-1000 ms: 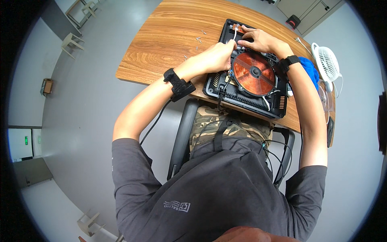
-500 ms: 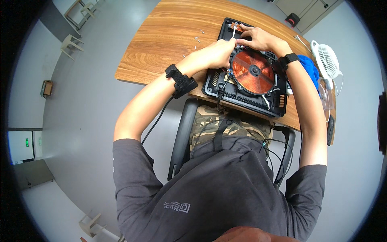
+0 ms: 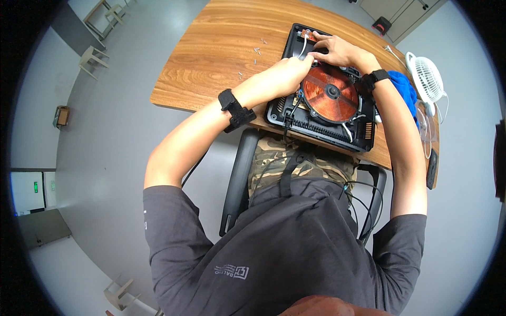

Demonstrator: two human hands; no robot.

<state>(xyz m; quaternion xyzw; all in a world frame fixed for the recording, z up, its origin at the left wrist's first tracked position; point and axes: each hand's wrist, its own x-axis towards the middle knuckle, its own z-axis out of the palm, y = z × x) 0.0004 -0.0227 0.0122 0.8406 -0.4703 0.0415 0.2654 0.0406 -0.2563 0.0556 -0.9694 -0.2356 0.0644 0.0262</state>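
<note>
An opened black induction cooker [image 3: 321, 134] lies on the table, its round copper coil [image 3: 321, 102] uncovered. My left hand [image 3: 292, 75] is closed above the cooker's left side, beside the coil. Its fingertips meet my right thumb, and what they grip, if anything, is hidden. My right hand [image 3: 341, 51] arches over the cooker's far part, thumb and fingers apart. Its fingertips touch or hover close to a small orange-brown circuit board [image 3: 307, 36] at the far end. A white cable [image 3: 304, 46] curves from that board toward my left hand.
Several small screws [image 3: 256, 51] lie on the wooden table [image 3: 211, 58] left of the cooker. A white fan [image 3: 426, 79] and a blue cloth [image 3: 403, 89] are at the right. A black chair armrest [image 3: 240, 179] stands near the table's front edge.
My left hand has shifted slightly away from me and to the right, its elbow outward. More of the white cable shows, now curved. My right hand has stayed nearly in place.
</note>
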